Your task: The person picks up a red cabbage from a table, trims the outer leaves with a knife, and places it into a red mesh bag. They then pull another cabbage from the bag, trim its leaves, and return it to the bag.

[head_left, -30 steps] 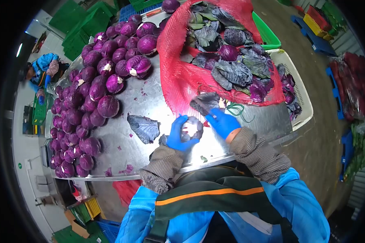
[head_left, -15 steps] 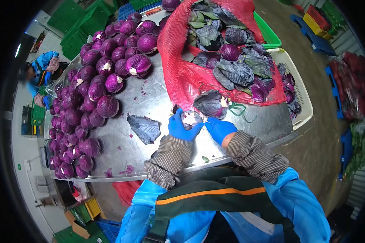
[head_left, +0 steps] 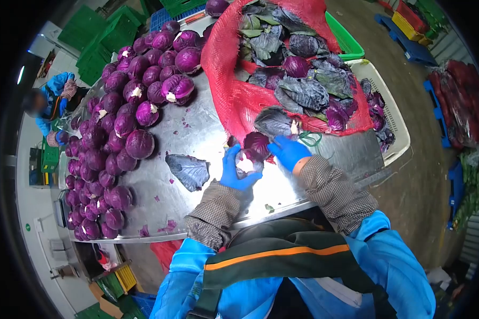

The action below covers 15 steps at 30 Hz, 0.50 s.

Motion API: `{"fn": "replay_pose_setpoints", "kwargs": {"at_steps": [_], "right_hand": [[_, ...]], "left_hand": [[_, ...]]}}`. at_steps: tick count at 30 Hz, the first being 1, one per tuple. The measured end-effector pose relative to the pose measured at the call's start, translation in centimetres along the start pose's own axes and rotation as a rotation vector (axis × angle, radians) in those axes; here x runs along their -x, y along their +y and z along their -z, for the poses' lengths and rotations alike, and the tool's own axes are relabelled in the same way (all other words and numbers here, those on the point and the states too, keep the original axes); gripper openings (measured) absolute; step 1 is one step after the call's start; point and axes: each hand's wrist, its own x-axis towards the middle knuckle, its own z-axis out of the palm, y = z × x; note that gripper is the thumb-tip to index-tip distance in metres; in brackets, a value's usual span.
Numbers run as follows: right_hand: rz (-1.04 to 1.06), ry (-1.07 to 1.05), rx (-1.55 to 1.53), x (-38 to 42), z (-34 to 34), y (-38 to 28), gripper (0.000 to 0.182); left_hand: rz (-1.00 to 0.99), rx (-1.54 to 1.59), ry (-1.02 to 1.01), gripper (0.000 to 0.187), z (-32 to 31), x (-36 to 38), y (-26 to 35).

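My left hand (head_left: 238,171), in a blue glove, is curled around the side of a small red cabbage (head_left: 247,160) whose pale cut stem faces up. A glossy purple outer leaf (head_left: 257,142) stands out from the far side of that head. My right hand (head_left: 289,153), also gloved in blue, has its fingers closed at the leaf's right edge; the fingertips are partly hidden. Just beyond lies a dark loose leaf (head_left: 274,122) with a pale base. Another dull leaf (head_left: 188,171) rests on the metal table (head_left: 170,204) to the left.
Many trimmed red cabbages (head_left: 125,125) are heaped along the table's left side. A red mesh sack (head_left: 224,95) full of dark leaves lies at the back right, beside a white crate (head_left: 396,114). Green string (head_left: 311,139) lies by it. A co-worker (head_left: 56,103) is at far left.
The purple leaf has come up and away from the cabbage's far side. My right hand has shifted slightly up and left. My left hand stays around the head.
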Motion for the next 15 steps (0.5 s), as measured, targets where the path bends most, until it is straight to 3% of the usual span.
{"fn": "replay_pose_setpoints", "kwargs": {"at_steps": [1, 4, 5, 6, 8, 10, 12, 15], "right_hand": [[0.070, -0.013, -0.031, 1.6, 0.7, -2.7, 0.042], [0.158, -0.079, -0.107, 1.6, -0.2, -3.4, 0.052], [0.166, -0.105, -0.132, 1.0, -1.2, -2.7, 0.055], [0.158, -0.147, -0.171, 0.5, -2.2, -1.6, 0.057], [0.142, -0.228, -0.243, -0.6, -3.3, 0.6, 0.059], [0.083, -0.288, -0.168, 0.2, -3.8, 0.3, 0.055], [0.073, -0.292, -0.151, 1.9, -4.1, -0.4, 0.052], [0.080, -0.159, 0.013, 3.1, -2.9, -0.8, 0.041]], "left_hand": [[0.076, 0.252, -0.111, 0.098, 0.4, 0.1, 0.1], [-0.289, -0.006, -0.405, 0.096, 2.9, -2.0, 0.2], [-0.275, 0.003, -0.386, 0.092, 3.8, -2.2, 0.4], [-0.107, 0.052, -0.335, 0.085, 5.2, -2.5, 1.5], [0.440, 0.471, -0.074, 0.078, 4.1, 0.1, -0.7], [0.610, 0.169, 0.016, 0.082, 2.0, 1.1, 0.9], [0.558, 0.367, 0.167, 0.088, 0.2, 0.7, 3.5], [0.422, 0.113, 0.022, 0.093, -0.2, -0.2, 0.8]]}}
